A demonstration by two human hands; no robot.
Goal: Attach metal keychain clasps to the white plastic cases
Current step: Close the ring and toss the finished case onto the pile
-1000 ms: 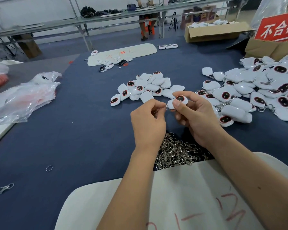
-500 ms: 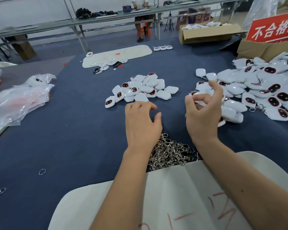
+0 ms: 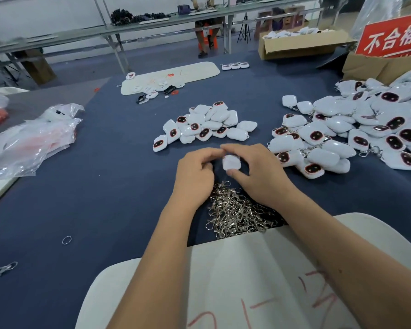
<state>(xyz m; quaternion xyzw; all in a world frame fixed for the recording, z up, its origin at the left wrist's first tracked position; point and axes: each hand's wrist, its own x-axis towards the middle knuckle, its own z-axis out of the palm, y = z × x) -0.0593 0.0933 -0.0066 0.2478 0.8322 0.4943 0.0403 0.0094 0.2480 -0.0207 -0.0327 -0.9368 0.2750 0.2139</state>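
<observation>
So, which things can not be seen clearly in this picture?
- Head view: whether the left hand holds a clasp; its curled fingers hide it and motion blurs them.
- The white case pinched in the right hand: blurred, so its loop and face are unclear.
- The clasp pile: partly covered by both wrists.
- The red sign: cut off by the right edge.
- The far cardboard box: contents too small to tell.

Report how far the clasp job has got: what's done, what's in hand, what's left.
Done: the big pile on the right shows metal clasps among its cases.
In hand: the right hand pinches one white case; the left hand is curled beside it, contents unclear through blur.
Left: the middle pile of cases shows no clasps, and a heap of loose clasps waits below the hands.
</observation>
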